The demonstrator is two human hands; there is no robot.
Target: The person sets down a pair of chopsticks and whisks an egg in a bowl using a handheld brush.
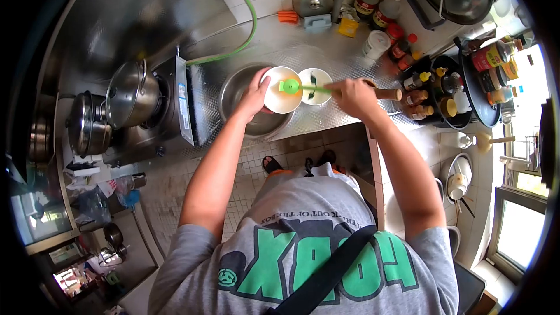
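My left hand (252,98) grips a white bowl (280,102) by its left rim, tilted above the near side of a round steel basin (228,98). In my right hand (353,98), closed fingers hold a green utensil (290,86) by its thin handle. Its broad head is over the inside of the bowl, where something yellowish shows; its exact kind is unclear. Just right of that bowl, a second white bowl with dark green leaf marks (318,77) sits on the steel counter. A wooden handle (387,94) sticks out beyond my right hand, its other end hidden.
Left of the basin is a gas stove with a lidded steel pot (129,94); a green hose (252,29) runs behind it. Bottles (415,81) stand in a black rack at right. A white tub (376,44) and sauce bottles line the back wall.
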